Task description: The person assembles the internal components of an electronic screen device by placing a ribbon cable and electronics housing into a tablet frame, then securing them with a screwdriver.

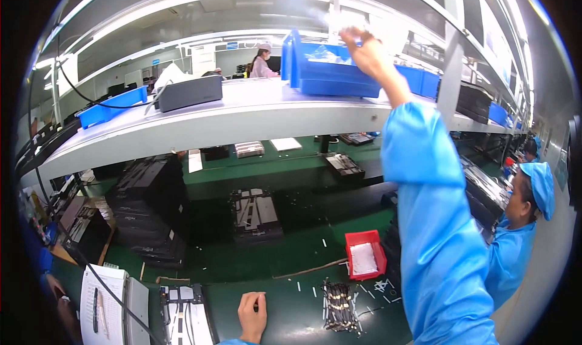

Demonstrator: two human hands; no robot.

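One blue bin [338, 87], below right hand [365, 51], grip unclear, above left hand [251, 316], fingers curled in

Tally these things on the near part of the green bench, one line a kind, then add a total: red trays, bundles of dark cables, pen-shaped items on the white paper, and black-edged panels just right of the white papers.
Red tray: 1
Bundle of dark cables: 1
Pen-shaped items: 2
Black-edged panel: 1
Total: 5
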